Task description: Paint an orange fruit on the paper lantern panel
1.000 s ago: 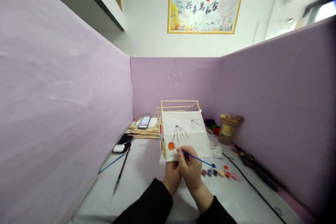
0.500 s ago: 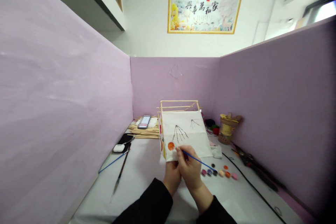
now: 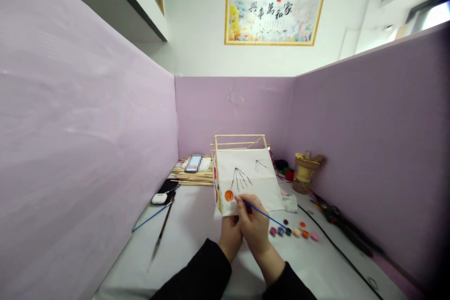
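Head camera — the right hand (image 3: 256,220), angled up and leftward, pinches a blue brush (image 3: 264,212) just beside an orange disc (image 3: 229,196) on the cloth-covered frame (image 3: 262,186) straight ahead; the left hand (image 3: 230,235) meets its lower edge — fingers hidden, grip impossible to tell.

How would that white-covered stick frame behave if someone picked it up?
The stick frame is probably light, as its exposed top looks slender, and might crack if squeezed hard. Its white cover could dent when pushed, since it looks thin.
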Demonstrator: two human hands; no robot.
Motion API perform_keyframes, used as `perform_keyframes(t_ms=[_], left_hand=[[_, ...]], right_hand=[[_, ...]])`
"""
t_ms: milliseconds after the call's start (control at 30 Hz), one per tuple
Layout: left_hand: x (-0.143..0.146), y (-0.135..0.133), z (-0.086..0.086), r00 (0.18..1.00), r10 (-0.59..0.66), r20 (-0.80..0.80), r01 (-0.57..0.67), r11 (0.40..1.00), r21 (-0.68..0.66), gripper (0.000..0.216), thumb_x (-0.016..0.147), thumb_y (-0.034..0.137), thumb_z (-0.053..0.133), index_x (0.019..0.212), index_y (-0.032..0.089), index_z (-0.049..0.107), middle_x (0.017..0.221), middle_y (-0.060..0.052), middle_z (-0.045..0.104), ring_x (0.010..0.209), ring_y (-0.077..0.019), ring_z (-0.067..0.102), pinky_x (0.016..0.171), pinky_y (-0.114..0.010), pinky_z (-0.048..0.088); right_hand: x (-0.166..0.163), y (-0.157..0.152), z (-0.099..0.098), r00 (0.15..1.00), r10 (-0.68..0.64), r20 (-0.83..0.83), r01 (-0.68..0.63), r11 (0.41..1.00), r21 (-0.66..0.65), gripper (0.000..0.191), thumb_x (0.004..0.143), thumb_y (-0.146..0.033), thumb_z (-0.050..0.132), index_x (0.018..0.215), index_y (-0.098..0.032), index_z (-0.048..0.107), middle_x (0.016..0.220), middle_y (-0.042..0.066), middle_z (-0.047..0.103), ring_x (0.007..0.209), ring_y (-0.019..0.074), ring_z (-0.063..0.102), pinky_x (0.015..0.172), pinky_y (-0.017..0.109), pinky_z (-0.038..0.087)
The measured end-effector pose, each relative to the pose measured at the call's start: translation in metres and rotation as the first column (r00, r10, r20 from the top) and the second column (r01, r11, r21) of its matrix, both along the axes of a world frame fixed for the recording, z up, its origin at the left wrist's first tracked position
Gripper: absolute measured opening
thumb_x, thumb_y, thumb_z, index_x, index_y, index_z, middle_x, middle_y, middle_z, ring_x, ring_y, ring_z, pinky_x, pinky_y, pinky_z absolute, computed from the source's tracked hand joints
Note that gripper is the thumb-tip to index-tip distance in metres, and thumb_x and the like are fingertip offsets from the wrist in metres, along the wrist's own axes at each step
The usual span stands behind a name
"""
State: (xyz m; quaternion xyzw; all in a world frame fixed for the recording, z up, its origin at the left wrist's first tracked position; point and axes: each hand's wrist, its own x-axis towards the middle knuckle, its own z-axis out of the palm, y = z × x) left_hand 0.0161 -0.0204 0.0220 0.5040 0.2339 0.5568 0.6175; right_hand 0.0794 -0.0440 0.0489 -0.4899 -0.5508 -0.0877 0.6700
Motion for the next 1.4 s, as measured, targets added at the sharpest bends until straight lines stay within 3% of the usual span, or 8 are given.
perform_keyframes(t_ms=[267,433,600,900,1100,1233,1400], left_hand=[[0.0008,0.0014,-0.0016,1.0,-0.025,0.012,0.025,1.0,0.007,0.043,0.067,0.039,0.075,0.098,0.01,0.071,0.098,-0.016,0.074,0.095,-0.0303,0.068,0.09,-0.042,0.051],[0.0012,0.0017,-0.002,0.999,-0.026,0.039,0.027,1.0,-0.015,0.049,0.064,0.036,0.078,0.106,0.012,0.069,0.11,-0.017,0.07,0.108,-0.0325,0.062,0.097,-0.044,0.047],[0.0012,0.0011,-0.0019,0.999,-0.029,0.028,0.029,0.999,-0.016,0.042,0.066,0.036,0.077,0.098,0.01,0.071,0.095,-0.016,0.074,0.101,-0.0313,0.066,0.096,-0.045,0.047],[0.0008,0.0014,-0.0006,1.0,0.0,0.01,0.0,1.0,-0.015,0.039,0.063,0.037,0.078,0.092,0.012,0.073,0.087,-0.014,0.075,0.093,-0.0301,0.068,0.091,-0.043,0.051],[0.0013,0.001,-0.0021,0.999,-0.015,0.036,0.016,1.0,-0.022,0.042,0.064,0.036,0.077,0.098,0.012,0.071,0.106,-0.017,0.072,0.104,-0.0317,0.064,0.094,-0.042,0.049],[0.0008,0.0001,-0.0007,0.999,-0.021,0.042,0.023,0.999,-0.043,0.043,0.063,0.035,0.078,0.098,0.011,0.071,0.101,-0.016,0.073,0.099,-0.0311,0.067,0.093,-0.043,0.049],[0.0003,0.0007,-0.0008,0.999,-0.01,0.053,0.011,1.0,-0.022,0.032,0.064,0.034,0.077,0.088,0.013,0.072,0.101,-0.015,0.073,0.109,-0.0313,0.062,0.098,-0.042,0.046]], right_hand=[[0.0012,-0.0003,0.0001,1.0,0.011,0.012,-0.011,1.0,0.02,0.009,0.086,-0.025,0.055,0.084,-0.02,0.062,0.076,0.002,0.063,0.072,0.0157,0.06,0.067,0.028,0.048],[0.0018,0.0004,0.0001,1.0,0.005,-0.022,-0.005,1.0,0.013,0.008,0.087,-0.025,0.055,0.084,-0.02,0.061,0.076,0.002,0.062,0.072,0.0157,0.059,0.067,0.028,0.048],[0.0015,0.0007,-0.0006,1.0,0.002,0.006,-0.002,1.0,0.012,0.009,0.087,-0.025,0.055,0.084,-0.02,0.062,0.076,0.002,0.062,0.072,0.0158,0.059,0.068,0.028,0.048],[0.0004,-0.0004,0.0003,1.0,-0.006,0.014,0.006,1.0,0.014,0.009,0.087,-0.025,0.054,0.083,-0.02,0.061,0.074,0.002,0.061,0.071,0.0157,0.058,0.066,0.029,0.048],[0.0013,-0.001,0.0012,1.0,-0.009,0.016,0.008,1.0,0.022,0.011,0.087,-0.026,0.053,0.082,-0.02,0.06,0.073,0.001,0.061,0.069,0.0151,0.058,0.065,0.028,0.048],[0.0013,-0.0014,0.0012,0.999,-0.018,0.029,0.017,1.0,0.009,0.01,0.087,-0.025,0.053,0.084,-0.02,0.061,0.076,0.002,0.062,0.071,0.0156,0.059,0.067,0.028,0.049],[0.0031,-0.0044,-0.0021,0.999,0.021,-0.033,-0.021,1.0,-0.004,0.008,0.087,-0.023,0.052,0.085,-0.02,0.059,0.077,0.003,0.061,0.072,0.0158,0.059,0.066,0.028,0.049]])
